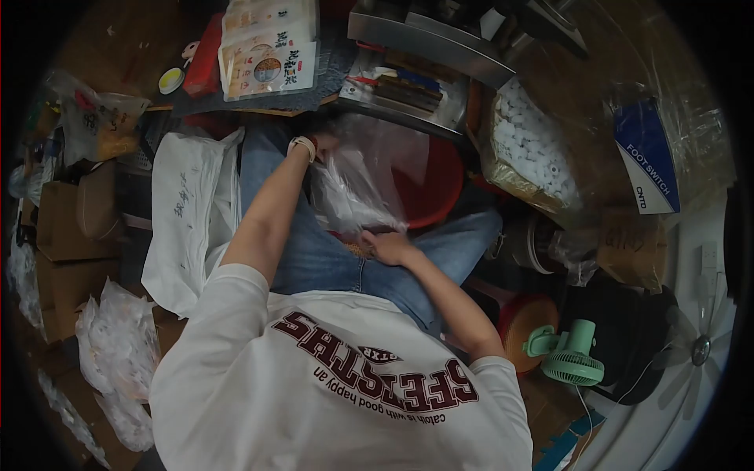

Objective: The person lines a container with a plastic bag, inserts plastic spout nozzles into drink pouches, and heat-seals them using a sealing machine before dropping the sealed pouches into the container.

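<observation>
A large clear plastic bag (353, 184) lies across my lap and over the rim of a red basin (444, 184). At the bag's far left edge, my left hand (324, 147) has its fingers curled on the plastic; a pale band circles that wrist. My right hand (386, 247) is closed at the bag's near edge, close to my waist, with fingers pressed together on the plastic. Small brownish bits (359, 249) show beside those fingers, too blurred to name. Part of the basin is seen through the bag.
Printed pouches (267, 67) lie on the bench ahead, beside a metal machine (424, 39). A white sack (188, 212) stands at my left. On the right are a bag of white pieces (530, 145), a foot switch box (646, 157) and a green fan (573, 357).
</observation>
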A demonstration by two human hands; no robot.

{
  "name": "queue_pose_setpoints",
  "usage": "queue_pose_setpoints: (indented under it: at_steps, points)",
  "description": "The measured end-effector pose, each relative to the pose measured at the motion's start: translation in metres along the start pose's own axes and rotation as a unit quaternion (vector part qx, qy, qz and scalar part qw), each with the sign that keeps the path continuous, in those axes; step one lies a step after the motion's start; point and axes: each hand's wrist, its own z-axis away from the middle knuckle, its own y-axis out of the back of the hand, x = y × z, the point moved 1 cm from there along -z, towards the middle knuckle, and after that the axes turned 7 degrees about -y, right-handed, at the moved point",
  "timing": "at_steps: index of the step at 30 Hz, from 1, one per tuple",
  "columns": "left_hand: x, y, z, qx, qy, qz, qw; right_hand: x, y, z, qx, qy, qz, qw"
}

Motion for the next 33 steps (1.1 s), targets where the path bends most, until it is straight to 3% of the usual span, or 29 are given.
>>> queue_pose_setpoints:
  at_steps: [1,2,3,5,6,7,8,9,10,11,12,14,15,16,17,18,19,20,21,22,23,24,25,26,27,30,33]
  points:
    - [-0.005,0.015,-0.02,0.002,-0.079,-0.116,0.99,0.026,0.003,-0.001,-0.012,0.033,0.085,0.996]
    - [-0.016,0.027,-0.04,0.003,-0.156,-0.229,0.961,0.056,0.002,-0.005,-0.03,-0.038,0.081,0.996]
    - [-0.027,0.047,-0.057,0.003,-0.231,-0.336,0.913,0.084,0.006,-0.006,-0.048,-0.109,0.077,0.99]
    - [-0.035,0.082,-0.098,0.007,-0.371,-0.523,0.768,0.134,0.029,0.005,-0.03,-0.192,0.012,0.981]
    - [-0.033,0.012,-0.074,0.007,-0.373,-0.523,0.767,0.153,0.034,0.006,0.038,-0.249,0.008,0.968]
    - [-0.025,-0.019,-0.034,0.142,-0.25,-0.442,0.85,0.171,0.033,0.004,0.105,-0.304,0.0,0.947]
    - [-0.014,-0.039,0.011,0.272,-0.116,-0.34,0.893,0.19,0.032,-0.002,0.105,-0.303,-0.002,0.947]
    - [-0.012,-0.037,0.01,0.273,-0.115,-0.34,0.892,0.21,0.033,-0.011,0.127,-0.242,-0.105,0.956]
    - [-0.014,-0.034,0.003,0.234,-0.091,-0.423,0.87,0.234,0.03,-0.022,0.146,-0.178,-0.207,0.951]
    - [-0.017,-0.032,0.0,0.192,-0.064,-0.503,0.84,0.28,0.006,-0.032,0.143,-0.177,-0.209,0.951]
    - [-0.016,-0.029,0.002,0.191,-0.061,-0.504,0.84,0.32,-0.018,-0.046,0.124,-0.135,-0.224,0.957]
    - [-0.012,-0.024,0.006,0.126,-0.031,-0.425,0.896,0.354,-0.028,-0.085,0.106,-0.094,-0.239,0.961]
    - [-0.007,-0.012,0.006,0.125,-0.031,-0.426,0.895,0.366,-0.019,-0.083,0.173,-0.066,-0.263,0.947]
    - [0.0,0.003,0.006,-0.023,-0.189,-0.557,0.809,0.377,-0.012,-0.08,0.239,-0.039,-0.286,0.927]
    - [0.001,0.013,0.004,-0.172,-0.332,-0.646,0.665,0.385,-0.008,-0.077,0.303,-0.012,-0.308,0.902]
    - [-0.003,0.019,-0.006,-0.176,-0.331,-0.645,0.665,0.392,-0.006,-0.074,0.365,0.014,-0.329,0.871]
    - [-0.011,0.026,-0.023,-0.041,-0.382,-0.534,0.754,0.396,-0.008,-0.072,0.424,0.038,-0.348,0.836]
    - [-0.011,0.023,-0.025,0.096,-0.416,-0.402,0.81,0.405,-0.019,-0.083,0.425,0.033,-0.35,0.834]
    - [-0.011,0.015,-0.029,0.091,-0.415,-0.405,0.81,0.408,-0.033,-0.099,0.457,-0.01,-0.34,0.822]
    - [-0.003,-0.006,-0.016,0.287,-0.353,-0.443,0.772,0.418,-0.048,-0.117,0.488,-0.051,-0.328,0.807]
    - [0.004,-0.015,-0.007,0.474,-0.277,-0.459,0.699,0.428,-0.063,-0.132,0.49,-0.05,-0.328,0.806]
    - [-0.016,0.048,-0.091,0.449,-0.21,-0.475,0.727,0.437,-0.078,-0.144,0.505,-0.142,-0.143,0.84]
    - [-0.005,0.052,-0.087,0.454,-0.213,-0.473,0.724,0.441,-0.082,-0.153,0.501,-0.227,0.049,0.834]
    - [-0.016,0.04,-0.081,0.447,-0.22,-0.473,0.727,0.332,0.019,-0.105,0.352,-0.243,-0.367,0.826]
    - [-0.026,0.024,-0.072,0.445,-0.228,-0.471,0.727,0.33,0.048,-0.121,0.359,-0.229,-0.363,0.829]
    - [-0.005,-0.001,-0.053,0.473,-0.239,-0.453,0.717,0.29,-0.013,-0.049,0.426,-0.152,-0.371,0.811]
    - [-0.012,-0.043,-0.032,0.479,-0.241,-0.439,0.72,0.285,0.008,-0.043,0.472,-0.096,-0.39,0.785]
